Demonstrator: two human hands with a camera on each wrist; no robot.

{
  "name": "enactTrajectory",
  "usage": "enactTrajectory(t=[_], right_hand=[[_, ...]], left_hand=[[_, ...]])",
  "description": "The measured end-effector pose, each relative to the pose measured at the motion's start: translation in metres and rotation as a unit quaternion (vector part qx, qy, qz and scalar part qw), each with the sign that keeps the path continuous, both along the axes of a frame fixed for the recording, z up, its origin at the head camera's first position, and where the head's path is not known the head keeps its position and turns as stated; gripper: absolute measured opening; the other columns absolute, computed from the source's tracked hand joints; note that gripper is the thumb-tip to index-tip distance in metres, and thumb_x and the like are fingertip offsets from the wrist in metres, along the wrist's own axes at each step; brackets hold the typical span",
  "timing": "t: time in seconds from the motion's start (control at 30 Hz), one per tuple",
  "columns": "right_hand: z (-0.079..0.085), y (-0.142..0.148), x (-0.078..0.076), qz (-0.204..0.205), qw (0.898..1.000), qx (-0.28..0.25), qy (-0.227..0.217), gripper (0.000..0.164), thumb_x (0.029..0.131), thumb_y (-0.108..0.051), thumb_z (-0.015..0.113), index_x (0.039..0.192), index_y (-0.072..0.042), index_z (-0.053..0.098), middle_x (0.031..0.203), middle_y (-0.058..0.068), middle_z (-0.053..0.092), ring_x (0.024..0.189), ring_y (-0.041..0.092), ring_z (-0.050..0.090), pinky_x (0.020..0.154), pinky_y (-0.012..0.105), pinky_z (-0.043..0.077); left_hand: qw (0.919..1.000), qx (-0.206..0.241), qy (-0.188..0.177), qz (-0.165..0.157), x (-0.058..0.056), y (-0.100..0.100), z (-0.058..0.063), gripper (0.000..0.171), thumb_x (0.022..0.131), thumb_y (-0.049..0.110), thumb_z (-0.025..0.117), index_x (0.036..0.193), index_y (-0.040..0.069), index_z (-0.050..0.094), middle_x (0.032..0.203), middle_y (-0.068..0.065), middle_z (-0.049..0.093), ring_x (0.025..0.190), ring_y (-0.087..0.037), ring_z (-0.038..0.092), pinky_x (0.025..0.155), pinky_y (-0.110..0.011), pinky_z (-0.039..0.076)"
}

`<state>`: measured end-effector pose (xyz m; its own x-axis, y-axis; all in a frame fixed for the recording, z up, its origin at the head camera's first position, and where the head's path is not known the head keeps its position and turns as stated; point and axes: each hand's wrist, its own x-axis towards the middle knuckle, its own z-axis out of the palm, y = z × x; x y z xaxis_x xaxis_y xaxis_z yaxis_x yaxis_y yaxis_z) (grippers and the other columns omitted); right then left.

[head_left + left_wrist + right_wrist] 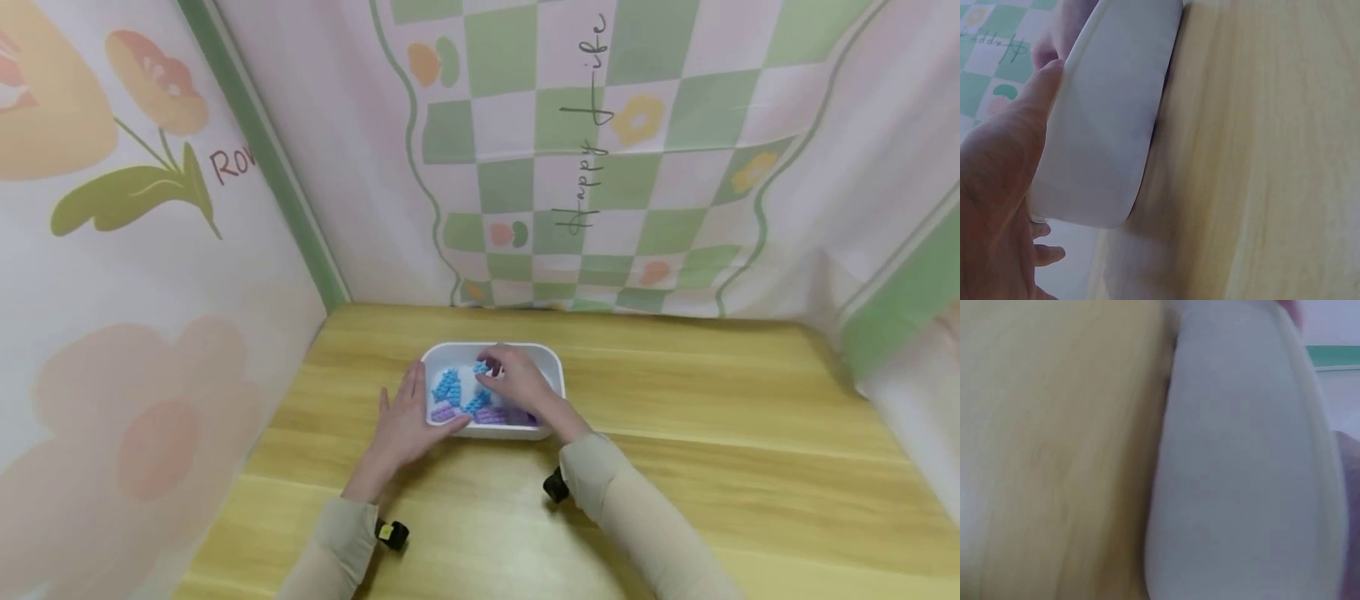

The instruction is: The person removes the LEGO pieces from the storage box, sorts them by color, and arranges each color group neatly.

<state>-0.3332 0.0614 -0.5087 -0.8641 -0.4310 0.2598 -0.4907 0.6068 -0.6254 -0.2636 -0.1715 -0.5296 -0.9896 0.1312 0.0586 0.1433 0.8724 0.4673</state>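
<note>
A white rectangular tub (557, 375) holds several bumpy light-blue pieces (447, 387) and purple pieces (491, 415), their exact kind too small to tell. My left hand (405, 425) rests at the tub's left front corner, fingers straight along the left side and thumb on the front rim. Inside the tub, my right hand (517, 379) pinches a small blue piece (480, 367) between thumb and fingertips. A dark reddish bit (492, 367) shows beside those fingers. In the left wrist view the tub's wall (1104, 119) stands beside the left thumb. The right wrist view shows mostly the outer wall (1241, 450).
The tub stands on a wood-grain table (675, 492). Behind it hangs a green-and-white checked curtain (570, 167); a flower-printed sheet (187, 275) closes off the left side. Small black devices, one at the left wrist (392, 534), one at the right wrist (556, 485), sit at the cuffs.
</note>
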Motion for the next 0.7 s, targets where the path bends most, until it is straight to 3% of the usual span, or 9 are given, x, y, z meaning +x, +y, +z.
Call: enactTrajectory(t=[0.33,0.53,0.7], right_hand=[[0.022,0.037,0.022,-0.011,0.998,-0.036,0.055,0.025,0.096,-0.011,0.084,0.116,0.001,0.077,0.1,0.013,0.076,0.089,0.024,0.07,0.08,0.039,0.064],[0.022,0.064,0.028,-0.049,0.995,-0.066,0.048,0.024,0.096,-0.006,0.082,0.116,0.005,0.076,0.101,0.017,0.075,0.094,0.03,0.069,0.089,0.051,0.062],[0.02,0.088,0.036,-0.092,0.992,-0.082,0.033,0.029,0.097,-0.007,0.082,0.121,0.006,0.074,0.112,0.02,0.075,0.105,0.037,0.07,0.101,0.06,0.06]], left_hand=[[1.0,0.008,-0.002,-0.004,0.002,-0.001,0.001,0.135,0.088,0.084,0.07,0.177,0.003,0.008,0.185,-0.02,0.013,0.172,-0.041,0.021,0.135,-0.077,0.006],[1.0,0.006,-0.006,-0.003,0.003,-0.001,0.001,0.134,0.089,0.083,0.07,0.177,0.004,0.006,0.186,-0.018,0.012,0.172,-0.04,0.019,0.136,-0.076,0.006],[1.0,0.009,0.001,-0.003,0.003,0.0,-0.001,0.134,0.089,0.083,0.07,0.177,0.004,0.008,0.186,-0.019,0.013,0.172,-0.041,0.02,0.136,-0.077,0.007]])
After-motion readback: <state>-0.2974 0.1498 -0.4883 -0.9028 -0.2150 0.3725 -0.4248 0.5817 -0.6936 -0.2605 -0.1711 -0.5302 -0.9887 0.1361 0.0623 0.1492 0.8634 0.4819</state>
